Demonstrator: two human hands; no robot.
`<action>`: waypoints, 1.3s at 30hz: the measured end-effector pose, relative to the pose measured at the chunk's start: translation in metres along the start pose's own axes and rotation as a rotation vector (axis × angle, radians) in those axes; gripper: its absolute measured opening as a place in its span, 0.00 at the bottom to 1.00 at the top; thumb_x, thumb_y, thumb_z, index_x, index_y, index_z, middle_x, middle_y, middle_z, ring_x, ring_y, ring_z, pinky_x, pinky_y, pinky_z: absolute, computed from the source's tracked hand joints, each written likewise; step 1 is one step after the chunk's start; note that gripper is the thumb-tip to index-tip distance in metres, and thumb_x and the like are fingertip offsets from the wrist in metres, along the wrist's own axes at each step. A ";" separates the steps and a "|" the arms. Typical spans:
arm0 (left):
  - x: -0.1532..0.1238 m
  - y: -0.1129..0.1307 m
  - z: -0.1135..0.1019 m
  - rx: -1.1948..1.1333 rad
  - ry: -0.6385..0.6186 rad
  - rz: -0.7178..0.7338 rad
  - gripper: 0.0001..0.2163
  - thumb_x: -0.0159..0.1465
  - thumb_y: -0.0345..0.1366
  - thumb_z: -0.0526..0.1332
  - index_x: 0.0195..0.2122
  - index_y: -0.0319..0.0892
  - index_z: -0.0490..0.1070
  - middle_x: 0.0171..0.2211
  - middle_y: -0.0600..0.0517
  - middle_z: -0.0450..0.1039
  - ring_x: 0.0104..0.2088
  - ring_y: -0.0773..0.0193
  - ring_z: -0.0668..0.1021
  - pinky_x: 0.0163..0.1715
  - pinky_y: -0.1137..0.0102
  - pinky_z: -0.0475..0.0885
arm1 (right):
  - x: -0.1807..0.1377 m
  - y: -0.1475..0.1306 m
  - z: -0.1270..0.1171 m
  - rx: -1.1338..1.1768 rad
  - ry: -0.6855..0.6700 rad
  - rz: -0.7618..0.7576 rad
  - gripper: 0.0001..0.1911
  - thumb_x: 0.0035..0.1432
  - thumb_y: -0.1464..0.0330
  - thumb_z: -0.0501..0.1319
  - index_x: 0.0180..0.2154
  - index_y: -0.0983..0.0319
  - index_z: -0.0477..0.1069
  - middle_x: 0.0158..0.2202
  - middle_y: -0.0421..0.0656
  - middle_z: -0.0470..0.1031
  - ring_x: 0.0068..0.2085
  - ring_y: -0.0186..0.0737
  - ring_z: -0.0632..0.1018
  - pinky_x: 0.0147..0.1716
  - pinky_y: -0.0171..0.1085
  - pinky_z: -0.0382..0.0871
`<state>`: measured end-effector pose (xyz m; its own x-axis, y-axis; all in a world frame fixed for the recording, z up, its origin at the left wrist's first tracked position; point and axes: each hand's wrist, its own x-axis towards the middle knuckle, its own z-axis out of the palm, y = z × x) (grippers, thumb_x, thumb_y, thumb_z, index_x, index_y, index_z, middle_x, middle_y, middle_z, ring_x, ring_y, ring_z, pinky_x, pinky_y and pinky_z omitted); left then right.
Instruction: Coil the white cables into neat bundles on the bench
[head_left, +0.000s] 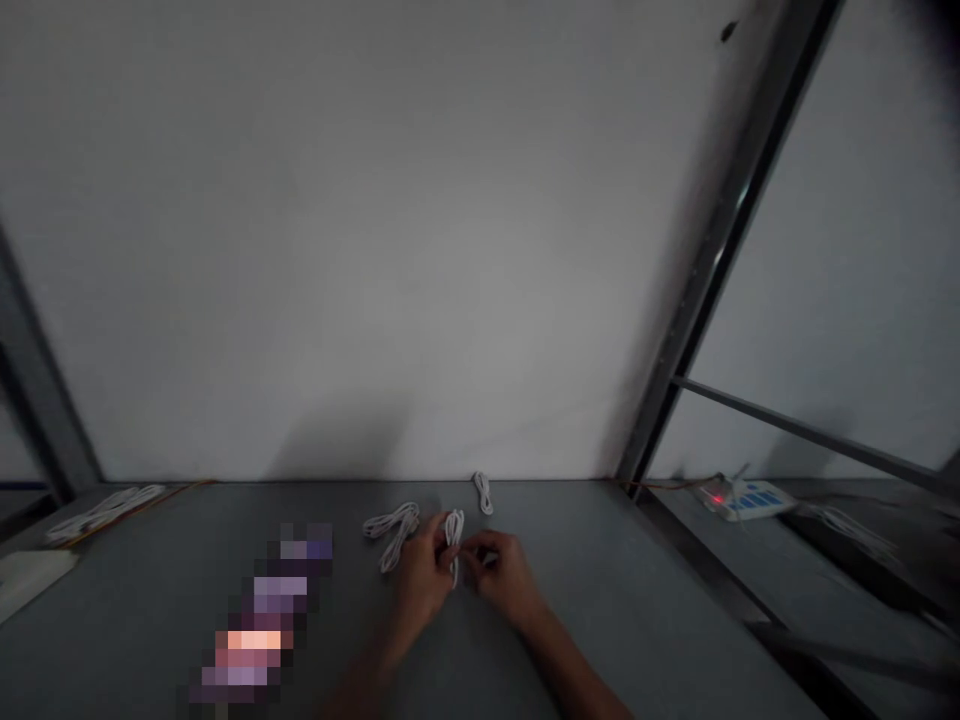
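Note:
Both my hands meet over the grey table (600,620) near its middle. My left hand (421,580) is closed around a small coil of white cable (454,535), which stands up between the hands. My right hand (501,572) pinches the same coil from the right side. A looser white cable bundle (391,528) lies on the table just left of my left hand. Another small white coiled cable (483,492) lies behind the hands, close to the wall.
A white wall rises behind the table. More white cables (105,510) lie at the far left beside a pale flat object (30,578). A dark metal post (705,270) stands right. Beyond it sits a white-and-blue device with a red light (742,497). A blurred patch lies front left.

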<state>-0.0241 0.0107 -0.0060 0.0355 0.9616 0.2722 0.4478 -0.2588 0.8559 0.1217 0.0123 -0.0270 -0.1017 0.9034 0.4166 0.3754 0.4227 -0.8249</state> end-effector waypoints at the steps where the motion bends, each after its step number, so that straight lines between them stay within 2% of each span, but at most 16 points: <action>1: 0.001 0.000 0.000 0.008 0.000 0.022 0.19 0.55 0.27 0.58 0.49 0.44 0.71 0.34 0.49 0.82 0.41 0.52 0.82 0.44 0.63 0.73 | 0.001 0.000 0.000 0.048 -0.003 0.049 0.07 0.53 0.68 0.62 0.28 0.64 0.78 0.24 0.44 0.77 0.24 0.36 0.74 0.21 0.31 0.67; 3: 0.003 0.000 -0.001 0.015 -0.010 0.031 0.19 0.56 0.27 0.57 0.49 0.43 0.71 0.34 0.49 0.82 0.41 0.53 0.83 0.43 0.63 0.74 | 0.004 0.000 0.000 0.161 -0.020 0.113 0.10 0.52 0.63 0.64 0.27 0.64 0.77 0.23 0.43 0.75 0.23 0.36 0.73 0.18 0.31 0.67; 9: 0.008 -0.006 -0.002 -0.043 -0.014 0.082 0.21 0.56 0.31 0.57 0.52 0.43 0.69 0.31 0.50 0.80 0.35 0.54 0.82 0.38 0.64 0.75 | 0.009 0.001 0.000 0.391 -0.109 0.329 0.22 0.42 0.50 0.70 0.24 0.63 0.72 0.20 0.38 0.69 0.18 0.32 0.69 0.16 0.33 0.67; 13: 0.009 -0.009 -0.002 -0.059 -0.023 0.129 0.21 0.57 0.34 0.57 0.52 0.45 0.69 0.27 0.54 0.78 0.31 0.56 0.82 0.36 0.66 0.75 | 0.010 0.002 0.001 0.426 -0.116 0.348 0.22 0.42 0.51 0.70 0.23 0.63 0.72 0.18 0.36 0.67 0.16 0.30 0.67 0.15 0.32 0.66; 16: 0.008 -0.006 -0.004 -0.074 -0.021 0.125 0.20 0.57 0.36 0.59 0.52 0.45 0.70 0.27 0.53 0.78 0.31 0.55 0.82 0.36 0.65 0.75 | 0.010 0.001 0.001 0.388 -0.107 0.309 0.19 0.46 0.53 0.68 0.23 0.63 0.73 0.18 0.37 0.68 0.16 0.30 0.66 0.15 0.31 0.64; 20: 0.004 0.002 -0.006 -0.094 -0.027 0.078 0.19 0.55 0.34 0.61 0.50 0.45 0.72 0.35 0.50 0.83 0.38 0.53 0.83 0.42 0.63 0.75 | 0.008 0.001 -0.002 0.310 -0.103 0.220 0.15 0.52 0.59 0.64 0.23 0.64 0.74 0.18 0.38 0.69 0.18 0.30 0.68 0.17 0.30 0.64; 26: -0.001 0.010 -0.004 -0.052 0.027 0.016 0.16 0.54 0.32 0.63 0.45 0.47 0.74 0.29 0.54 0.82 0.34 0.54 0.83 0.38 0.64 0.75 | 0.003 0.003 -0.003 0.207 -0.083 0.123 0.14 0.56 0.60 0.62 0.28 0.64 0.78 0.24 0.42 0.76 0.21 0.33 0.71 0.18 0.30 0.67; 30: -0.004 0.012 -0.001 -0.055 0.047 0.031 0.15 0.55 0.31 0.64 0.44 0.46 0.74 0.30 0.54 0.82 0.35 0.56 0.83 0.38 0.65 0.75 | 0.001 0.004 -0.003 0.123 -0.068 0.067 0.12 0.58 0.63 0.60 0.30 0.64 0.77 0.26 0.44 0.76 0.24 0.34 0.73 0.20 0.30 0.68; 35: -0.006 0.012 0.002 -0.100 0.029 0.005 0.13 0.54 0.29 0.64 0.42 0.46 0.74 0.32 0.53 0.82 0.36 0.56 0.84 0.39 0.65 0.76 | -0.002 0.000 -0.008 -0.064 -0.076 -0.126 0.09 0.59 0.71 0.55 0.31 0.64 0.74 0.29 0.44 0.75 0.28 0.35 0.74 0.27 0.31 0.69; 39: -0.007 0.008 0.004 -0.166 0.031 -0.030 0.11 0.53 0.29 0.65 0.37 0.46 0.73 0.31 0.54 0.82 0.35 0.57 0.84 0.37 0.66 0.76 | -0.005 -0.003 -0.010 -0.158 -0.085 -0.252 0.08 0.61 0.71 0.54 0.34 0.64 0.71 0.31 0.44 0.74 0.30 0.36 0.74 0.30 0.32 0.67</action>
<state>-0.0174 0.0027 -0.0031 -0.0045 0.9664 0.2569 0.2947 -0.2442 0.9239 0.1308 0.0062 -0.0229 -0.2837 0.7772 0.5617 0.4669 0.6235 -0.6270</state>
